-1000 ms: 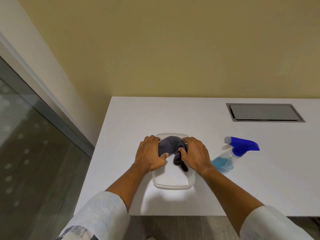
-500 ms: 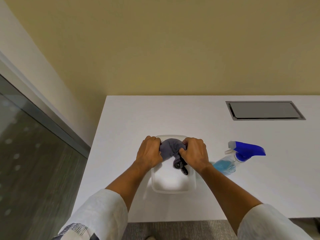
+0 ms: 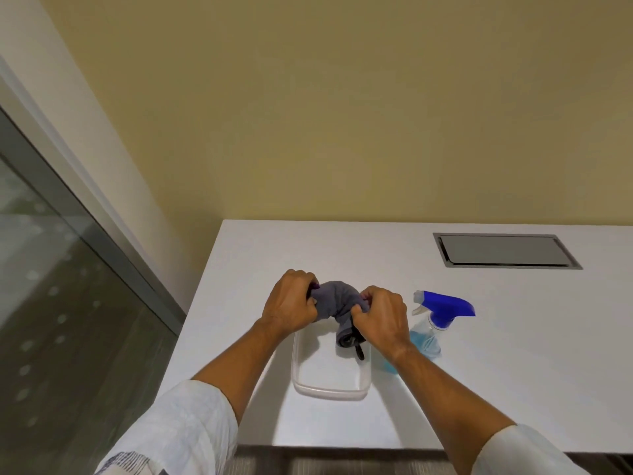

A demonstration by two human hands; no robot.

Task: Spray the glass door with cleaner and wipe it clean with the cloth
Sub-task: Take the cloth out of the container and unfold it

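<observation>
A dark grey cloth (image 3: pixel 335 301) is bunched and twisted between my left hand (image 3: pixel 291 305) and my right hand (image 3: pixel 380 318), both gripping it above a clear plastic tub (image 3: pixel 329 390). One end of the cloth hangs down toward the tub. A spray bottle (image 3: pixel 435 320) with a blue trigger head and blue liquid stands just right of my right hand. The glass door (image 3: pixel 51 286) with its grey frame fills the left side of the view.
The tub and bottle sit on a white table (image 3: pixel 496 371) against a yellow wall. A grey metal cable hatch (image 3: pixel 503 250) is set into the tabletop at the far right. Floor shows below the table's near edge.
Both hands have lifted the cloth a little higher out of the tub and twisted it, pulling slightly apart. The bottle has not moved.
</observation>
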